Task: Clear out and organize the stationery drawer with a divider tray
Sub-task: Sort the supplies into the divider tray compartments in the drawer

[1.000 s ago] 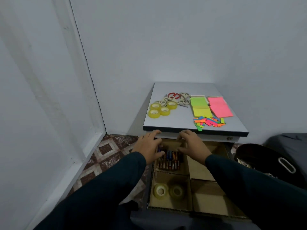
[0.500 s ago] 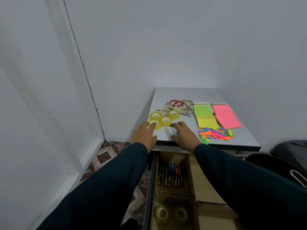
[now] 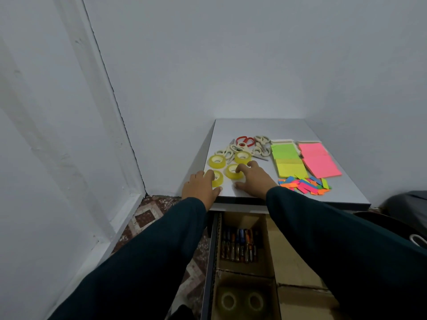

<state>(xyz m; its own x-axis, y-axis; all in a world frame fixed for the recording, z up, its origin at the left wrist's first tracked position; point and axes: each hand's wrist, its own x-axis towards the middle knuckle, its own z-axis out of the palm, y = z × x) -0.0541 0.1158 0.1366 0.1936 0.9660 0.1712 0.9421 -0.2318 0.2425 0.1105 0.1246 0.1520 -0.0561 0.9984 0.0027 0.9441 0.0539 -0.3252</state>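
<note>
A: Where are the hands seen?
B: Both on the counter (image 3: 288,130). Left hand (image 3: 200,188): fingers curled over the near-left tape roll (image 3: 217,179). Right hand (image 3: 254,181): fingers laid on the next tape roll (image 3: 232,172), thumb spread apart; a firm grip can't be told.
A: And the divider tray (image 3: 272,250)?
B: Seen in the open drawer below; batteries (image 3: 239,247) in the far-left compartment, 2 clear tape rolls (image 3: 241,301) in the nearer one.

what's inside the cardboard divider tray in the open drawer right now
The divider tray holds a row of pens or markers in the far left compartment and two tape rolls in the near left one. The sleeve covers most of the right compartments.
</note>
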